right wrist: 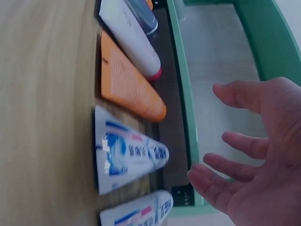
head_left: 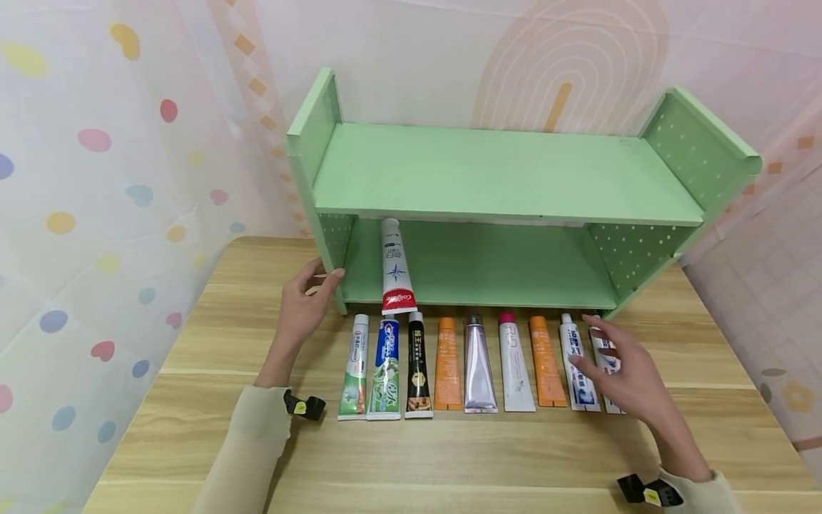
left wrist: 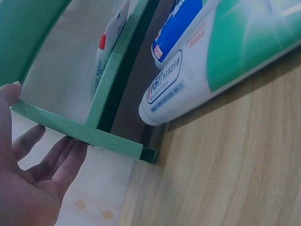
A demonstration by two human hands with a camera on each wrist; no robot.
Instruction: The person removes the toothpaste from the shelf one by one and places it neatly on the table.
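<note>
At the left side panel of a light green two-tier shelf, my left hand grips the front edge, its thumb on the inner side and its fingers on the outer side. A white and red Colgate toothpaste tube lies on the lower tier near that panel, its flat end at the front edge. My right hand is over the right end of a row of tubes, fingers spread and holding nothing. Beneath it are two white and blue toothpaste tubes, the outermost partly hidden by the hand.
The row continues left along the shelf's front: an orange tube, a white tube with a pink cap, a silver tube, another orange tube, then a black tube, a Crest tube and a green-white tube. All lie on a wooden table.
</note>
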